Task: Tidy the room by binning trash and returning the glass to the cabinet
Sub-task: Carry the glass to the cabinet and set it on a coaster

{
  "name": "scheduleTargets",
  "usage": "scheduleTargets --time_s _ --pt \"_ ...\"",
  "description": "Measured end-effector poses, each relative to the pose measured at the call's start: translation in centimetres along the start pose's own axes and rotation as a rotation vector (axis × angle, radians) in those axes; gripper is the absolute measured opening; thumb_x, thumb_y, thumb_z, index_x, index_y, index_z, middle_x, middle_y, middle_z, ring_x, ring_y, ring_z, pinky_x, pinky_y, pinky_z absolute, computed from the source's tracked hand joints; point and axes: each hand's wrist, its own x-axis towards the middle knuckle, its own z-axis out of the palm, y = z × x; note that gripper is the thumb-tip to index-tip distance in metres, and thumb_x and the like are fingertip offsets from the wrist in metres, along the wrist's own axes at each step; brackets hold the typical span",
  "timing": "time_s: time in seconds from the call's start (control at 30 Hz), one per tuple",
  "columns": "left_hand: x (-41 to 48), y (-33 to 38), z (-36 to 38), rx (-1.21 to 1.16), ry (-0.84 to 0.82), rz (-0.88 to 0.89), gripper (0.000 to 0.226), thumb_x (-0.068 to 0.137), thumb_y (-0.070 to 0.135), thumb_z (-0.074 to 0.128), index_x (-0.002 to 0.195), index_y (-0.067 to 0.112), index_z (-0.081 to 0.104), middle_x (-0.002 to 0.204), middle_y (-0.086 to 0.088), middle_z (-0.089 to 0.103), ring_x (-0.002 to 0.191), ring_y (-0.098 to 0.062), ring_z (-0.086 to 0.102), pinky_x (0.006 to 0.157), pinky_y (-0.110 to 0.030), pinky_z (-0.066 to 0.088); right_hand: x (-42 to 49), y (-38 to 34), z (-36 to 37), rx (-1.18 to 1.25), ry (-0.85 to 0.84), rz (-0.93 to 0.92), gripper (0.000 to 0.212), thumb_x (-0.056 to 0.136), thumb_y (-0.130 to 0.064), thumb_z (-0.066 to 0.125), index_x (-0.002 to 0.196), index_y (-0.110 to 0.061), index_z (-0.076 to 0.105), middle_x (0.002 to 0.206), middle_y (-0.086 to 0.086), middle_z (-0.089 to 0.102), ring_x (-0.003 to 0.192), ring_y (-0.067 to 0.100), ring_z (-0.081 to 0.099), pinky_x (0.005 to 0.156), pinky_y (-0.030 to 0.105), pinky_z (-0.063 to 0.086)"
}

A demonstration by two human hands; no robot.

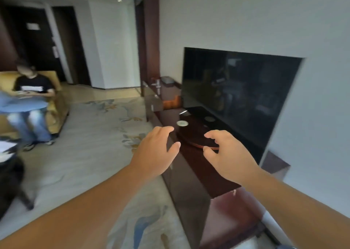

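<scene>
A long dark wooden cabinet (191,175) runs along the wall below a television. On its top lies a round dark wooden tray (191,135) with a reddish rim, and a small white round coaster (182,123) sits at the tray's far edge. My left hand (157,152) hovers at the tray's left side with spread, relaxed fingers and holds nothing. My right hand (225,152) is at the tray's near right rim, thumb and fingers apart; I cannot tell whether it touches the rim. No glass or trash is visible.
A large black television (240,89) stands just behind the tray. A second coaster (209,119) lies near its base. A person sits in a yellow armchair (56,105) at the left. Patterned carpet (91,154) covers the floor, and a dark piece of furniture (11,182) is at the lower left.
</scene>
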Motion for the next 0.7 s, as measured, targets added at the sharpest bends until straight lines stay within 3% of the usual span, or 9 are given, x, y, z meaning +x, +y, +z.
scheduleTargets --time_s 0.3,0.53,0.7 --pt "-7.0 -14.5 -9.8 0.111 0.085 -0.286 0.049 0.093 0.043 0.047 0.138 0.026 0.039 0.134 0.004 0.044 0.127 -0.017 0.04 0.102 -0.033 0.036 2.9 -14.6 11.0 0.075 -0.195 -0.255 0.044 0.091 -0.035 0.053 0.134 -0.028 0.046 0.134 -0.007 0.048 0.12 0.011 0.049 0.097 0.027 0.04" --pt "-9.5 -21.5 -13.2 0.195 0.161 -0.496 0.051 0.093 0.044 0.048 0.14 0.025 0.038 0.135 0.005 0.044 0.129 -0.014 0.04 0.101 -0.029 0.034 7.0 -20.5 18.1 0.116 -0.323 -0.424 0.046 0.089 -0.036 0.053 0.133 -0.027 0.047 0.139 -0.008 0.046 0.126 0.012 0.044 0.103 0.028 0.035" --pt "-9.1 -24.7 -14.9 0.274 0.217 -0.62 0.052 0.094 0.044 0.047 0.141 0.023 0.038 0.138 0.004 0.044 0.128 -0.016 0.04 0.103 -0.03 0.035 11.2 -23.6 22.0 0.177 -0.389 -0.523 0.045 0.089 -0.037 0.053 0.133 -0.028 0.047 0.136 -0.007 0.046 0.121 0.013 0.048 0.097 0.027 0.037"
